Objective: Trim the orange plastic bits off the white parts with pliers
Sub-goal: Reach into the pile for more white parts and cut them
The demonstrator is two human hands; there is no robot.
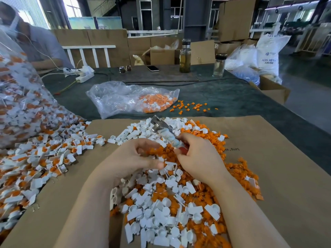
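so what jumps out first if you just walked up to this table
The heap of white and orange plastic parts on the cardboard sheet, with two bare hands over it, the right hand gripping pliers. At far left, a big clear bag spills more parts.

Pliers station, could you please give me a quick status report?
Right hand grips metal pliers with red handles. Left hand curled, contents unclear. Mixed white and orange plastic pile beneath. Nothing obstructing.
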